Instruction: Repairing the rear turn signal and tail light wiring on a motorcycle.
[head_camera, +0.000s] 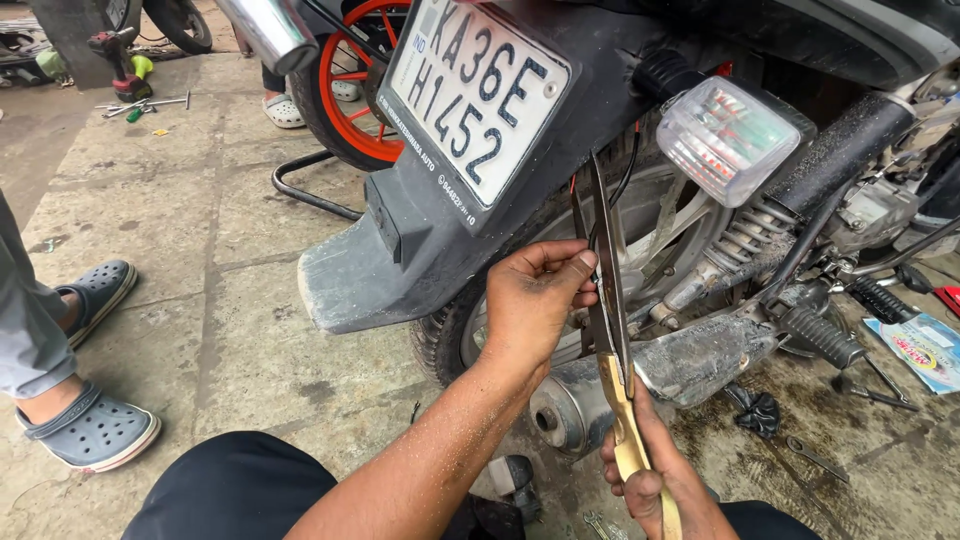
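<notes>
My left hand (535, 300) pinches thin red and black wires (578, 205) that run down from under the rear mudguard (420, 240) of a motorcycle. My right hand (655, 475) grips the brass-coloured handles of long scissors (610, 290). The blades point upward and lie against the wires right beside my left fingertips. A clear turn-signal lamp (728, 135) sticks out to the right of the wires. The dusty silver exhaust (640, 380) runs just below both hands. A white number plate (475, 90) is mounted on the mudguard above.
Another person's feet in grey clogs (90, 385) stand at the left on the concrete floor. A second motorcycle's orange wheel (350, 90) is behind. Loose spanners (815, 458) lie at the right, near a packet (925, 345). A drill and tools (125, 70) lie far left.
</notes>
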